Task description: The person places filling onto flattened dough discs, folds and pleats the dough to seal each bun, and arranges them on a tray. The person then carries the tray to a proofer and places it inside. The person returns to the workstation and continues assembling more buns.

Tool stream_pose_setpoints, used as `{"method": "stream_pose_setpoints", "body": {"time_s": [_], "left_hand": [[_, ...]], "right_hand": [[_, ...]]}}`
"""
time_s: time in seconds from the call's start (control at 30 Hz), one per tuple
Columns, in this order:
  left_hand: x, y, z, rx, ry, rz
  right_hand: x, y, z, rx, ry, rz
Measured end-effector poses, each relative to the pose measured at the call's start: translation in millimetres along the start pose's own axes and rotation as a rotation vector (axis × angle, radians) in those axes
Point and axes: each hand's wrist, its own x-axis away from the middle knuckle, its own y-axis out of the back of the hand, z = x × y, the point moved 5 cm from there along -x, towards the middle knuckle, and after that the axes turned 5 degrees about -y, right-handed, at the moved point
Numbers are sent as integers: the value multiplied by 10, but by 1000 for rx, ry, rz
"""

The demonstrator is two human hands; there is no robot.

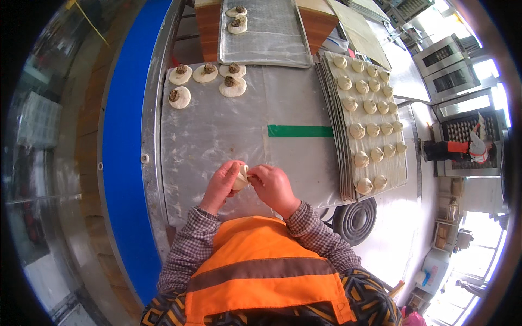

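Both hands on one dough piece [241,176] just above the counter [217,136]: left hand [222,185] cupping it, right hand [272,187] pinching its edge, fingers clenched on dough. Risk: seam tearing or filling squeezing out if pinched too hard; thin dough likely sticky. Filled rounds [205,73] well ahead-left of fingers, tray of shaped buns [370,130] off to the right. Filling inside held piece hidden by fingers; seam state not readable.
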Motion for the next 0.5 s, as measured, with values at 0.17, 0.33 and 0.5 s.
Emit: {"method": "stream_pose_setpoints", "body": {"time_s": [0.17, 0.33, 0.5], "left_hand": [[-48, -165, 39, -40, 59, 29], [4, -481, -32, -177, -143, -3], [11, -639, 82, -158, -10, -88]], "right_hand": [[111, 97, -287, -531, -366, 56], [199, 282, -439, -440, -310, 88], [256, 536, -338, -206, 94, -8]]}}
